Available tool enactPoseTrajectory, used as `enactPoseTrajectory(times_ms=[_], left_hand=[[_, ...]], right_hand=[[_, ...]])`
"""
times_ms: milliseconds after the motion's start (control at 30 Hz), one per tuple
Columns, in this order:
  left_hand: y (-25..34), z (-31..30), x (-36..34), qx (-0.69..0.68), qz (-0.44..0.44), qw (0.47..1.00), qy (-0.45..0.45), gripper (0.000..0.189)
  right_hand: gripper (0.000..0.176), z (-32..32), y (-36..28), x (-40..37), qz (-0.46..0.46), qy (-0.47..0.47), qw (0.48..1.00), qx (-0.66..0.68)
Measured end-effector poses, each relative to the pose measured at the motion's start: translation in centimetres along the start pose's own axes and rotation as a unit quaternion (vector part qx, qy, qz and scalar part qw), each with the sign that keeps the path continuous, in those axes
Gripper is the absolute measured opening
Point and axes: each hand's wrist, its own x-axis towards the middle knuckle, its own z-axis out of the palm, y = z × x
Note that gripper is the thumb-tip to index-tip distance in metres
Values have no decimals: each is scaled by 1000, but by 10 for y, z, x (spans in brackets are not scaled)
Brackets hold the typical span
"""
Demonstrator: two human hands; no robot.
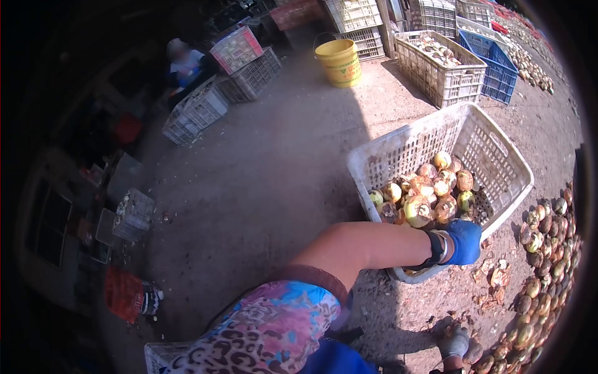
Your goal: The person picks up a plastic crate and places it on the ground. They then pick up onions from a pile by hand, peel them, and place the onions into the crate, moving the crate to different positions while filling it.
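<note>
My left hand, in a blue glove, closes over the near rim of a whitish plastic crate. Most of its fingers are hidden behind the glove's back. Several onions with loose, peeling skins lie in the crate. Lower down, my right hand in a grey glove is low over the ground, right beside an onion. Its fingers are small and shadowed, so whether they grip anything cannot be made out.
Onions spread over the ground at right, with peeled skins nearby. Beyond stand another filled crate, a blue crate and a yellow bucket. A person is at the back left near stacked crates.
</note>
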Motion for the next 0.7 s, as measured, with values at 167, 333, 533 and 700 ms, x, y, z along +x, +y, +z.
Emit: enactPoseTrajectory(times_ms=[167,333,533,700], left_hand=[[4,-12,-4,-7,-7,1000,-9,24],[11,-25,-10,-75,-61,995,10,22],[14,-30,-12,-83,-80,993,0,25],[11,-26,-12,-92,-58,994,15,22]], right_hand=[[47,-6,-5,-4,-10,-4,1000,-12],[49,9,6,4,-21,4,999,-37],[51,29,27,23,-153,-4,983,-98],[44,-21,-13,-5,4,-31,999,-37]])
